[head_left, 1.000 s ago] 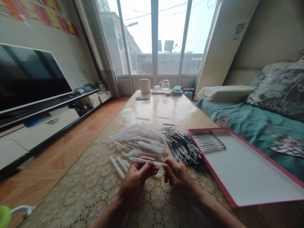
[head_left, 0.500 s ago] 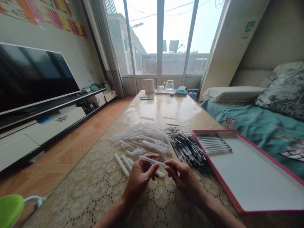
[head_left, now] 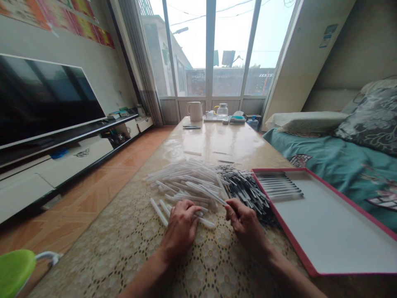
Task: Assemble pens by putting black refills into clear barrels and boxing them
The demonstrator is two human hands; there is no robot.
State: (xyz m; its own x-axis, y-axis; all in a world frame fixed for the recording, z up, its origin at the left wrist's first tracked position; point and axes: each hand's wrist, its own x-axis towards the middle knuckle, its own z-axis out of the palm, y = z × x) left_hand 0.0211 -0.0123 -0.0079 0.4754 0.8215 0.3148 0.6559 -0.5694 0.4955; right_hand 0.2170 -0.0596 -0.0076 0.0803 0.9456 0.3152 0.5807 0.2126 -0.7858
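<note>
My right hand pinches the near end of a slim white pen, which slants away to the upper left over the pile. My left hand is down at the near edge of the heap of clear white pen barrels, its fingers and thumb closing around the end of a barrel there. Another loose barrel lies just by its thumb. Right of the heap is a pile of black-and-white pen refills. A red-rimmed white tray at the right holds a row of pens.
The table has a patterned, glossy cover. At its far end stand a beige jug, a glass pitcher and a tissue pack. A teal-covered bed is on the right. A green stool shows at lower left.
My left hand has let go of the pen and dropped down to the loose barrels, palm turned downward. My right hand keeps the pen and has moved slightly right.
</note>
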